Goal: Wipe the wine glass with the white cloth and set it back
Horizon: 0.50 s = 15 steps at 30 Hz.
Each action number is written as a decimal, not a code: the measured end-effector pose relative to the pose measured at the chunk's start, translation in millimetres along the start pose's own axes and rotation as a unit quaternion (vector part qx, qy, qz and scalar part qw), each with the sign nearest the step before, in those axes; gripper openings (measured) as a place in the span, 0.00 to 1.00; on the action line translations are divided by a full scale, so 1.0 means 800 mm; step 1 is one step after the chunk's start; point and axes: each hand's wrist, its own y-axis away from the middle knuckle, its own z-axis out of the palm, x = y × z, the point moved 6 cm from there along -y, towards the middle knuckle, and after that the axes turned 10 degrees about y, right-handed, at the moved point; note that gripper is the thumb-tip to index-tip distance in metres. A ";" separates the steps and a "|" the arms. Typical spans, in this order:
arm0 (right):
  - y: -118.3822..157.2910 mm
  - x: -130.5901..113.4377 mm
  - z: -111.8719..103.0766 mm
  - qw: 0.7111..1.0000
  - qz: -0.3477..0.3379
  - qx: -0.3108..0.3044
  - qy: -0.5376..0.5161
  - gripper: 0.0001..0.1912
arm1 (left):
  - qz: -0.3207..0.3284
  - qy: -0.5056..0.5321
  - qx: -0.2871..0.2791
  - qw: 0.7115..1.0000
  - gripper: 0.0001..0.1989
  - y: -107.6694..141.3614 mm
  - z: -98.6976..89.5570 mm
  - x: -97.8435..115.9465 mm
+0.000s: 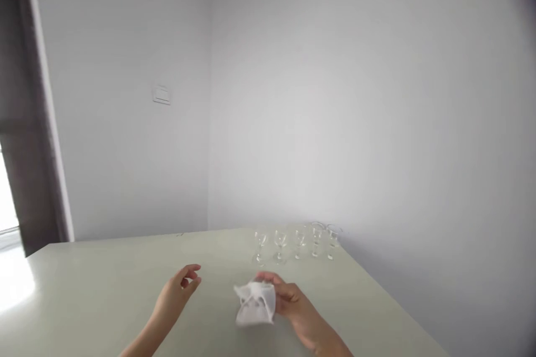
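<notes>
At the far left a dark upright panel (39, 122) borders the wall, with a switch (161, 95) set above the table (104, 268). Below the switch, the left hand (178, 289) hovers over the table with nothing in it: its fingers curl loosely, the thumb a little apart from them, a relaxed pose that seems to suit a hand not bearing any weight. To its right, near the table's front and apart from that hand, is the white cloth (255, 309) — thin, puckered at the top and spread wider below, its lower edge blurred. It looks lifted off the table, though whether a corner touches is hard to tell. The right hand (287, 298) has hold of it from the right side, thumb and fingers closed on its edge; so light a thing probably needs no more than that pinch, and the side hold leaves most of the cloth hanging loose. Beyond the hands, toward the table's back right corner, stemmed glasses (300, 237) stand upright in a row — at least five, spaced just beside one another, perhaps so that none knocks its neighbour.
</notes>
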 end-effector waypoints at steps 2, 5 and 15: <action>-0.009 -0.026 0.014 0.995 -0.026 -0.021 0.096 0.14 | -0.009 0.006 0.031 0.999 0.16 0.010 -0.038 0.005; -0.017 -0.037 0.066 0.953 -0.041 -0.140 0.265 0.14 | -0.011 0.017 0.077 0.997 0.17 0.026 -0.076 0.020; -0.013 0.032 0.074 0.983 0.046 -0.025 0.174 0.15 | 0.100 0.009 -0.013 0.995 0.13 0.137 -0.014 0.015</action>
